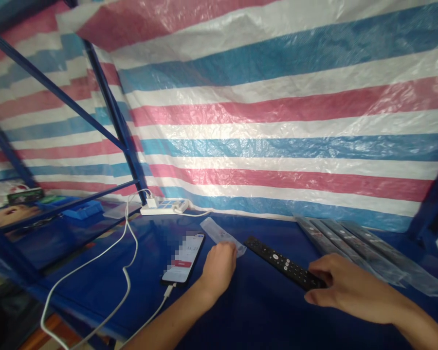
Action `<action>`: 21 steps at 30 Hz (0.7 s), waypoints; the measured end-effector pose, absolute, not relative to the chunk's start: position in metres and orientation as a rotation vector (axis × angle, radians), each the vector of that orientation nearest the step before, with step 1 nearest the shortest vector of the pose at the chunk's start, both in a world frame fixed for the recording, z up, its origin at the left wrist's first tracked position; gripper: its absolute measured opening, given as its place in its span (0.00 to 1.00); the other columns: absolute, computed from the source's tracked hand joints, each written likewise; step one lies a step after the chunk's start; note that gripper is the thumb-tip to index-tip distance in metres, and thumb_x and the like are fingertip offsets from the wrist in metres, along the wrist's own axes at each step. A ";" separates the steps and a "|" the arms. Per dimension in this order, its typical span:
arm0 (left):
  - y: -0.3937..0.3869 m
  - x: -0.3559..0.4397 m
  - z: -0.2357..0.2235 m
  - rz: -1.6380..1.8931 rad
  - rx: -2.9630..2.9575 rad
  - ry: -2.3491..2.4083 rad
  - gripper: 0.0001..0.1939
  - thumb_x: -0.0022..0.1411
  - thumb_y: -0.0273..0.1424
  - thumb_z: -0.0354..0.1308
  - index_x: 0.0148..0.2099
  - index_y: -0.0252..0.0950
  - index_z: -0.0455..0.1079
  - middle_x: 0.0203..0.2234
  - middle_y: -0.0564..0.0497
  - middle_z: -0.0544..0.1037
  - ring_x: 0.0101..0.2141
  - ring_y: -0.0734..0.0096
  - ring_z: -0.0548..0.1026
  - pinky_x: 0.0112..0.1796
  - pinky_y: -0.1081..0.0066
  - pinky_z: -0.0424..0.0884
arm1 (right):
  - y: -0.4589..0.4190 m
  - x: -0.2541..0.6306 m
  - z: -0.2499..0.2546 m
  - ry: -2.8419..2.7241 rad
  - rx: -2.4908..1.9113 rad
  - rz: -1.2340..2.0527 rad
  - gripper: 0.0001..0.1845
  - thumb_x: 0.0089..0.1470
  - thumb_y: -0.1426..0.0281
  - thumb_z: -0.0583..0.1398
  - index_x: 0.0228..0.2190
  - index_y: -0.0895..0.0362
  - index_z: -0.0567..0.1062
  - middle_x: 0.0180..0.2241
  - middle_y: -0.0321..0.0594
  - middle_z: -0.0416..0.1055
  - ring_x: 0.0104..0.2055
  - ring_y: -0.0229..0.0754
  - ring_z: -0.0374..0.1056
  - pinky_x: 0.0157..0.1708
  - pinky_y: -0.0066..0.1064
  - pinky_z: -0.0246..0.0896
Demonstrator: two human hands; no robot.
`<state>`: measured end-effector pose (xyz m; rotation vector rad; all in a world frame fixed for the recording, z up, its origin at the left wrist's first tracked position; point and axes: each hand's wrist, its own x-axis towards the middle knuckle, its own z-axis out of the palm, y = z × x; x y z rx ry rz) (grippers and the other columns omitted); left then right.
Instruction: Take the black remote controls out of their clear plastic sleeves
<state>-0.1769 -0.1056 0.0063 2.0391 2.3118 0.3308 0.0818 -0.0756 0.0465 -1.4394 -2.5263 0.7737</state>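
Note:
A black remote control [284, 262] with rows of light-coloured buttons slants over the blue tabletop. My right hand [345, 287] grips its near end between thumb and fingers. Left of it, my left hand [220, 267] is closed at the near end of a clear plastic bag [217, 229], whose far end lies toward the back. The fingertips of that hand are partly hidden. Close by on the left is a smartphone [186, 257] with a lit, partly blurred screen and a white cable plugged into its lower end.
Several bagged dark items [357, 243] lie side by side at the right. A white power strip [164, 206] sits at the back, with a white cable [126, 270] looping down the left. Blue metal posts [111, 107] and a striped plastic sheet [277, 146] bound the table [248, 316]. Another person's hand [16, 214] shows far left.

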 end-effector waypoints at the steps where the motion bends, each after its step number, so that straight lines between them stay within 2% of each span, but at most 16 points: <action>1: -0.103 -0.178 0.007 0.338 2.026 2.310 0.14 0.67 0.28 0.45 0.37 0.34 0.72 0.35 0.43 0.78 0.39 0.61 0.77 0.38 0.69 0.65 | -0.077 0.083 0.047 -2.538 -1.434 0.794 0.15 0.41 0.60 0.62 0.14 0.55 0.66 0.16 0.34 0.63 0.20 0.37 0.57 0.19 0.29 0.39; 9: -0.102 -0.169 0.004 0.329 2.139 2.211 0.16 0.67 0.25 0.43 0.36 0.34 0.73 0.35 0.43 0.77 0.38 0.63 0.76 0.38 0.69 0.65 | -0.080 0.071 0.037 -2.583 -1.515 0.653 0.15 0.36 0.63 0.63 0.12 0.56 0.64 0.15 0.32 0.58 0.19 0.36 0.58 0.19 0.29 0.38; 16: -0.105 -0.166 0.000 0.293 2.234 2.123 0.16 0.67 0.24 0.41 0.39 0.34 0.72 0.36 0.45 0.76 0.36 0.66 0.75 0.37 0.71 0.66 | -0.081 0.059 0.027 -2.618 -1.506 0.519 0.14 0.35 0.62 0.64 0.12 0.55 0.68 0.17 0.36 0.67 0.22 0.40 0.64 0.20 0.29 0.40; 21: -0.106 -0.161 -0.009 0.293 2.290 2.066 0.17 0.67 0.23 0.40 0.40 0.35 0.71 0.37 0.46 0.75 0.38 0.66 0.74 0.40 0.70 0.67 | -0.081 0.048 0.019 -2.622 -1.517 0.456 0.13 0.39 0.59 0.62 0.15 0.55 0.71 0.20 0.39 0.71 0.24 0.41 0.66 0.22 0.30 0.41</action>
